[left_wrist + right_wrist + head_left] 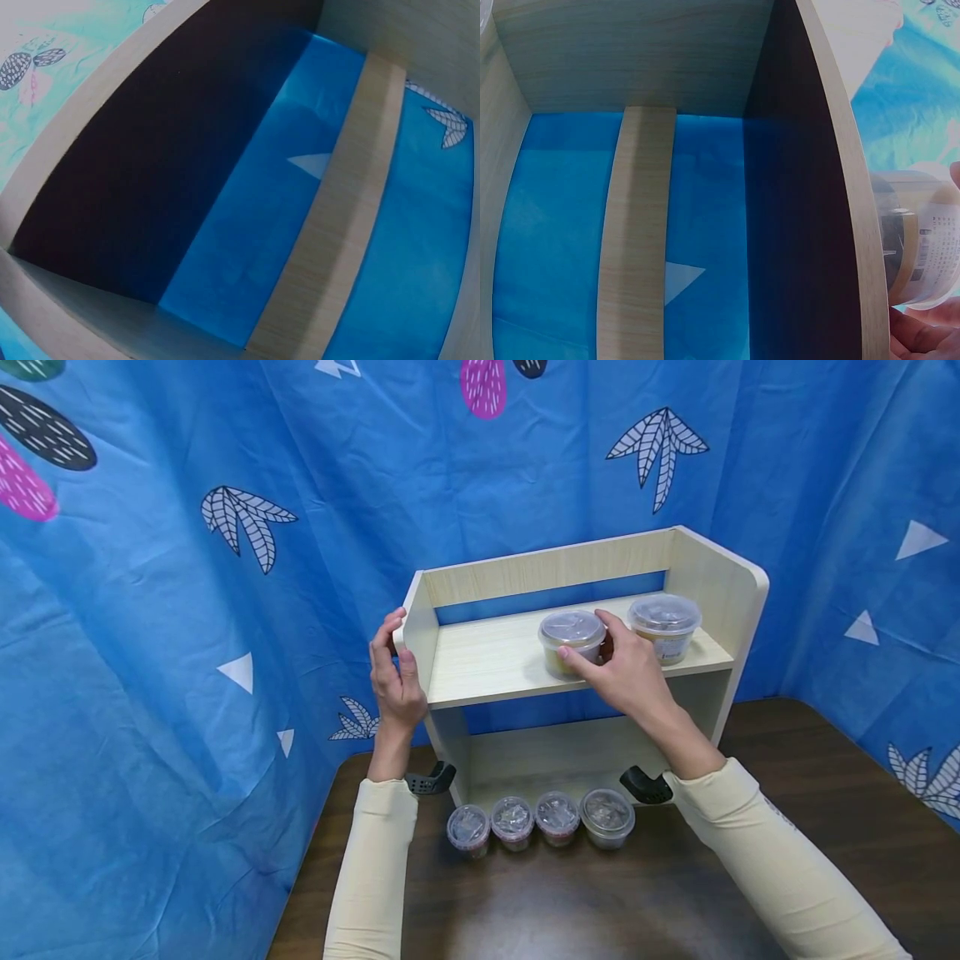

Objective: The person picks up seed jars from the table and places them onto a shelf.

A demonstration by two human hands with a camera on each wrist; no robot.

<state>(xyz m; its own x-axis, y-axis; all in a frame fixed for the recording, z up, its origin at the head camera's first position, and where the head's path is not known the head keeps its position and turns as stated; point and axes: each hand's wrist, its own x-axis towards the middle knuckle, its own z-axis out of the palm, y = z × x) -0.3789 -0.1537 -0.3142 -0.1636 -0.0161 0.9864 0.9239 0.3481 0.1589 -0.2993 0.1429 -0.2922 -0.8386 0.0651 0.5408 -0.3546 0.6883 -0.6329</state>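
My right hand (630,668) holds a clear-lidded round plastic tub (572,639) on the top board of a pale wooden shelf unit (487,652), thumb in front and fingers on its right side. Part of that labelled tub (922,232) and some fingers (922,330) show at the right edge of the right wrist view. A second lidded tub (665,625) stands to the right of this hand. My left hand (393,681) rests against the unit's left side panel, with fingers extended and thumb near the front edge. The left wrist view does not show that hand.
Several smaller lidded cups (512,822) stand in a row on the dark wooden table (555,902), before the unit's lower board (547,760). A blue patterned curtain (480,485) hangs behind and at both sides. Side panels bound the shelf at left and right.
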